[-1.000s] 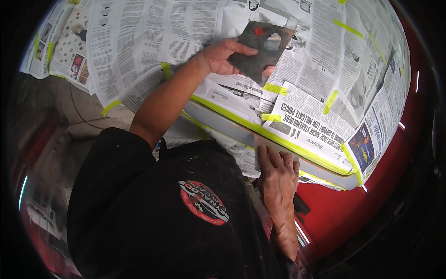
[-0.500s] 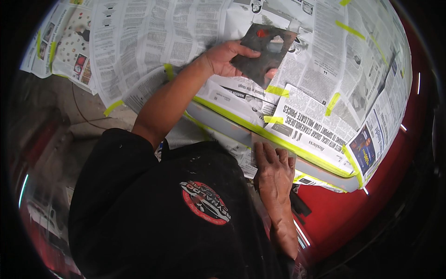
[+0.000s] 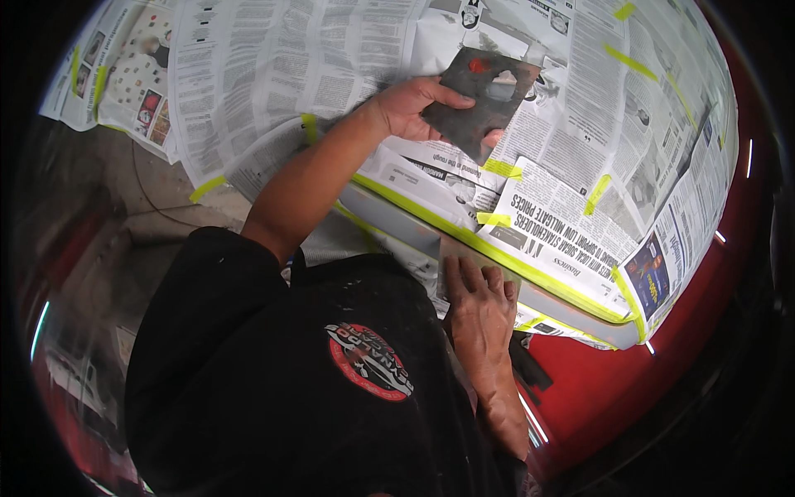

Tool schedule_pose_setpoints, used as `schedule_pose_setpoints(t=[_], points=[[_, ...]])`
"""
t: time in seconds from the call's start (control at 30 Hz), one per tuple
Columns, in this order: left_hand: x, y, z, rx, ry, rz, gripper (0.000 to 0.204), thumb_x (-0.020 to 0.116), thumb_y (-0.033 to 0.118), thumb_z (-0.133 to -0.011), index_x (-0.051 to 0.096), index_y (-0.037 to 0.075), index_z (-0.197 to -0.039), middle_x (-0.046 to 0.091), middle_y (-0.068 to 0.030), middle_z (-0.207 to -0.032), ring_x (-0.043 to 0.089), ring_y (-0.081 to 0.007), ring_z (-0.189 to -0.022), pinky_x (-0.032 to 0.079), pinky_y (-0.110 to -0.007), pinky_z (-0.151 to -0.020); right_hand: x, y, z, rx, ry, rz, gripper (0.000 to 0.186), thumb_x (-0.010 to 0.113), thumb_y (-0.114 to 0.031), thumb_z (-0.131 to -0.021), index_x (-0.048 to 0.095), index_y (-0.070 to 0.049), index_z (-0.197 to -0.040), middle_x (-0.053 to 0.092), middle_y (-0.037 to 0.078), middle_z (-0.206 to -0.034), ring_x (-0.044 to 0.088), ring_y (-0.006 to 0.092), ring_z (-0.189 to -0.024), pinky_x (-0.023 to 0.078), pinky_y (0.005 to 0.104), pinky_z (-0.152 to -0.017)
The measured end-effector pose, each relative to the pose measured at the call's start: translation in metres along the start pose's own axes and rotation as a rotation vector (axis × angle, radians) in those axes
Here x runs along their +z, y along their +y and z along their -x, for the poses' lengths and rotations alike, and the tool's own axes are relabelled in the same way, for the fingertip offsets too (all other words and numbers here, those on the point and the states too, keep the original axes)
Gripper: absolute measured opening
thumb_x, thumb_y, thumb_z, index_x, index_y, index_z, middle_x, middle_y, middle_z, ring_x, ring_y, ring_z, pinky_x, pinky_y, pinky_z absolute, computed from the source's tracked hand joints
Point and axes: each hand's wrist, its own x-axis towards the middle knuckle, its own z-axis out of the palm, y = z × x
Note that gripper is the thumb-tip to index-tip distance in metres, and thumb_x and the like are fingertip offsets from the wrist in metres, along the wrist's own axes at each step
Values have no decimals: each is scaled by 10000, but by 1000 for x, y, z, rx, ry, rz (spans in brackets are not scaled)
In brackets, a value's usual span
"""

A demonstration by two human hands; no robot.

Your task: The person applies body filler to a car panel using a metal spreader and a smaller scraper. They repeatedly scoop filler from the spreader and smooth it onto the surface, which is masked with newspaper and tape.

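Observation:
My left hand (image 3: pixel 426 112) grips a dark, flat mixing board (image 3: pixel 474 116) by its left edge, thumb on top and fingertips showing at the lower corner. A red blob (image 3: pixel 478 65) and a larger pale grey blob (image 3: pixel 503 85) lie on the board. My right hand (image 3: pixel 482 311) presses a thin, flat grey-brown piece (image 3: pixel 452 248) against a narrow grey body strip (image 3: pixel 397 217). Its fingers lie close together over that piece and hide most of it. Yellow-green masking tape (image 3: pixel 464 234) borders the strip above.
Newspaper sheets (image 3: pixel 273 66) cover the large curved surface, held by short pieces of tape (image 3: pixel 629 62). Red bodywork (image 3: pixel 596 385) shows at the lower right. At the left, a thin dark cable (image 3: pixel 145 190) runs over the floor (image 3: pixel 166 219).
My right hand has slid a little to the left along the grey strip with the flat piece. The board in my left hand stays over the newspaper; the whole view has shifted slightly.

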Motion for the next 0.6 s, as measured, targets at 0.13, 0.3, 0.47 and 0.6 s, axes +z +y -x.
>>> schedule_pose_setpoints(t=[0.13, 0.3, 0.47, 0.6], points=[[5, 1, 2, -3, -34, -10, 475, 587, 37, -914, 435, 11, -1363, 562, -171, -1291, 600, -301, -1172, 514, -466, -1007, -6, 0, 0, -15, 73, 2, 473, 615, 12, -692, 644, -77, -1155, 649, 50, -1114, 579, 258, -965, 446, 409, -846], [6, 2, 3, -14, -43, 33, 488, 532, -6, -922, 409, 1, -1394, 521, -182, -1357, 553, -299, -1241, 453, -437, -1080, -3, 1, -14, -15, 15, -18, 468, 617, 18, -692, 651, -73, -1150, 649, 54, -1114, 582, 265, -983, 459, 416, -834], [7, 3, 3, -9, -31, -3, 477, 584, 33, -914, 434, 11, -1367, 563, -166, -1293, 608, -299, -1158, 520, -452, -1003, -21, -3, -7, -16, -82, -127, 495, 615, 31, -686, 651, -72, -1169, 647, 65, -1129, 579, 283, -1016, 453, 418, -860], [2, 2, 3, -13, -43, 6, 477, 589, 39, -914, 435, 13, -1365, 565, -162, -1287, 607, -294, -1160, 523, -444, -1000, -20, 0, -6, -4, 82, 7, 507, 624, 6, -698, 625, -63, -1200, 621, 64, -1130, 562, 276, -1013, 435, 430, -866]])
